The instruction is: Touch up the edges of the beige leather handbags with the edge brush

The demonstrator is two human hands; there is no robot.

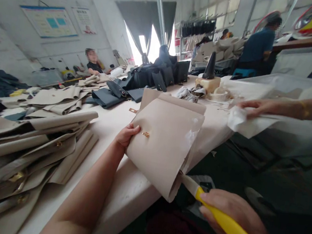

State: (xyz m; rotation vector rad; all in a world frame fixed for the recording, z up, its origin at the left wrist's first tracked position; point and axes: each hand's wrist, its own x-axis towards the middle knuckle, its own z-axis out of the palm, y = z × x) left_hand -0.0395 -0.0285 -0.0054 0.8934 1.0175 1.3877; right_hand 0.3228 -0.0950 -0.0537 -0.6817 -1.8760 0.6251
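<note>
A stack of beige leather flaps [20, 155] at the left of a white-topped worktable [127, 199] already carries gold-coloured clasps [58, 144], with a looser heap of similar pieces [54, 97] beyond it and dark navy panels [110, 98] farther up the table. Black bags [160, 73] stand near the far end, apparently assembled, while the beige pieces appear to remain open, unassembled panels. At the table's near edge, a person's left hand [126, 136] closes around the side of a curled beige leather panel [164, 144], which bears a gold clasp [145, 134] and overhangs the edge. White smears [191, 137] mark the panel's right side, though how much of its edge has been treated cannot be told. A small brass fitting [133, 110] lies on the table just beyond it. The person's right hand [232, 214] grips a yellow-handled tool [233, 233], whose pale tip [189, 184] is at the panel's lower edge. Farther right, past a black cone on a pale block [210, 67], a co-worker's hand [260, 107] rests on a white cloth [240, 120] at the table's far side.
</note>
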